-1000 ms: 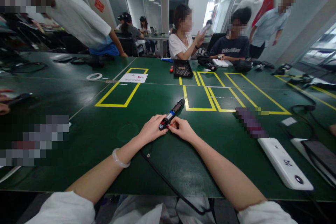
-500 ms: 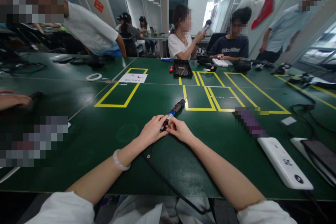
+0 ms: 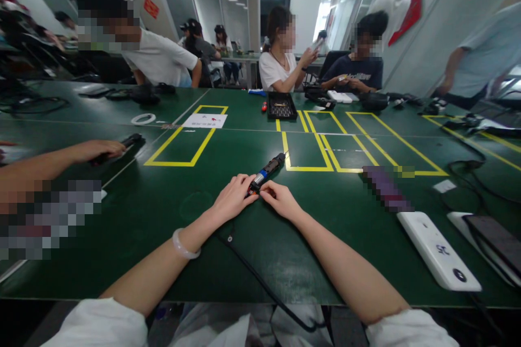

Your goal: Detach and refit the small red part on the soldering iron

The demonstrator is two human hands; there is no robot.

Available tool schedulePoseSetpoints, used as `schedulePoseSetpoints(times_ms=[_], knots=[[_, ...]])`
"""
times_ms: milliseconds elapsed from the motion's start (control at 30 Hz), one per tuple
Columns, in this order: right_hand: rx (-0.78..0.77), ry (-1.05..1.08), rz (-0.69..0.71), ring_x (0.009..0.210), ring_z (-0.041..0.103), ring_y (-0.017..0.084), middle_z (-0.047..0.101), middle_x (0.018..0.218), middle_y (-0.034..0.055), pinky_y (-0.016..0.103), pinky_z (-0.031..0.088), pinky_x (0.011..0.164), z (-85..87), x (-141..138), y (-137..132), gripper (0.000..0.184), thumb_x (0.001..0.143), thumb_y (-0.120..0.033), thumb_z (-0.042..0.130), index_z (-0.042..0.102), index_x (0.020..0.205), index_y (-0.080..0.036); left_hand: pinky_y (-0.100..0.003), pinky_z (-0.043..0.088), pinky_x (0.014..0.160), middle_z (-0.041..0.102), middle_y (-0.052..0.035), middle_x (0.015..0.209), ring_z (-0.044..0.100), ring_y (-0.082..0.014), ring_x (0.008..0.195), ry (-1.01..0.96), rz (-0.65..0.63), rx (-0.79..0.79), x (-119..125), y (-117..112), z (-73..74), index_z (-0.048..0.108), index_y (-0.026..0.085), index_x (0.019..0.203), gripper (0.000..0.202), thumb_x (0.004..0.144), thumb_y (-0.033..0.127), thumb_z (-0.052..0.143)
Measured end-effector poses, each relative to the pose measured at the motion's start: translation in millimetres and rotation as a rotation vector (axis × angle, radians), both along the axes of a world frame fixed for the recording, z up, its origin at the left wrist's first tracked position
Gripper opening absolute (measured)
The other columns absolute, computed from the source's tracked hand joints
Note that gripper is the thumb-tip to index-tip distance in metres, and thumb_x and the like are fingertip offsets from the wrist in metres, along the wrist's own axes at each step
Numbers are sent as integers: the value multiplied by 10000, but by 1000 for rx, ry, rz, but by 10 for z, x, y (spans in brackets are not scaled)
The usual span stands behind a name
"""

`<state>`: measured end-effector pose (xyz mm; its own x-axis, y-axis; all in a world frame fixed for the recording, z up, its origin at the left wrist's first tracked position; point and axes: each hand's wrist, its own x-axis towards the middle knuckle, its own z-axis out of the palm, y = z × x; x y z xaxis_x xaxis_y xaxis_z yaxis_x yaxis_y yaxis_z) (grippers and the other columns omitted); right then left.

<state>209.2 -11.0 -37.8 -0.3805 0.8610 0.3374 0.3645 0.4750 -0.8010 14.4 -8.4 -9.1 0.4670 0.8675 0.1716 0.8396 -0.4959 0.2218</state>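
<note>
A slim electric screwdriver (image 3: 266, 171) with its casing open lies on the green table, its bit pointing away to the upper right. Inside it show a blue band, a silvery part and small red pieces near the rear. My left hand (image 3: 235, 196) is closed over the rear end, thumb along the near side. My right hand (image 3: 280, 199) is at the rear's right edge, fingers curled and pinched together; whatever they hold is too small or hidden to make out. A black cable (image 3: 260, 284) runs from below my left wrist to the table's front edge.
Yellow tape outlines (image 3: 170, 164) mark the table. A black parts tray (image 3: 282, 107) and a paper sheet (image 3: 205, 121) lie farther back. To the right are a white power bank (image 3: 438, 251) and a phone (image 3: 386, 188). A co-worker's hand (image 3: 106, 150) grips a dark tool at left.
My right hand's fingertips have drawn slightly away from the screwdriver's rear, exposing more of it. My left hand has shifted slightly left. At left, the co-worker's arm has reached farther in.
</note>
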Motion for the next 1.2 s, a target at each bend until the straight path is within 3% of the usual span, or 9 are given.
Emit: schedulePoseSetpoints(times_ms=[233,500,667,900,1067,1200], knots=[[18,-52,16,644,547,124,601,717,-8,223,398,628,-1,19,-2,106,891,-227,534,610,838,-175,-369,463,848,504,-100,1223,513,-269,1059,41,166,23,-344,296,3,388,260,1387,567,881,496,489],[15,-70,14,665,561,127,618,737,-2,223,403,635,-6,27,10,117,896,-230,530,615,835,-179,-417,437,893,495,-155,1272,515,-328,1118,153,478,17,-1173,719,-27,413,216,1396,627,869,553,443],[20,-76,17,659,556,123,615,731,-3,220,403,633,-14,27,9,118,894,-223,532,614,824,-176,-458,403,906,516,-181,1267,513,-367,1106,206,613,95,-1544,806,-56,454,208,1371,602,860,525,466],[24,-95,15,638,540,118,604,708,-11,215,386,611,-23,25,16,115,891,-222,540,615,819,-174,-479,328,974,530,-189,1242,486,-373,1134,173,648,207,-1571,738,-61,486,169,1324,525,867,427,490],[20,-108,17,651,546,120,612,719,-8,217,394,628,-9,25,10,120,894,-221,535,618,822,-176,-418,396,890,517,-175,1194,517,-343,1065,203,680,204,-1500,713,-31,537,144,1199,453,819,389,564],[19,-107,16,657,548,119,615,726,-6,216,395,633,-4,24,1,118,895,-216,533,619,826,-173,-412,410,853,534,-171,1157,539,-330,1018,188,690,195,-1511,708,-19,595,147,1066,336,867,388,473]])
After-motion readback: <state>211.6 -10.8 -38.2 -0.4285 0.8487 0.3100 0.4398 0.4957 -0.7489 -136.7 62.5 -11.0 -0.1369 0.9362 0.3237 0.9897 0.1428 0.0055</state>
